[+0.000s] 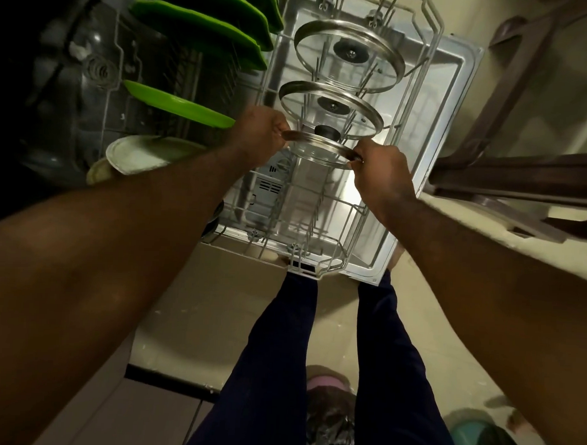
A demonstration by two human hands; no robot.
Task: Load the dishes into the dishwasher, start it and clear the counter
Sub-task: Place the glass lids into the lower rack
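Both the left hand (260,134) and the right hand (380,168) have their fingers curled tight on opposite rims of a glass lid (321,150), holding it over the pulled-out dishwasher rack (338,224), just beside two lids already standing there.

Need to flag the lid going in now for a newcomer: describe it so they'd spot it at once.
Find the white wire rack pulled out over the open dishwasher door. Three steel-rimmed glass lids line up along it; pick the nearest lid. Unlike the middle lid and far lid, propped in the tines, it is gripped at its rim by the left hand and right hand.
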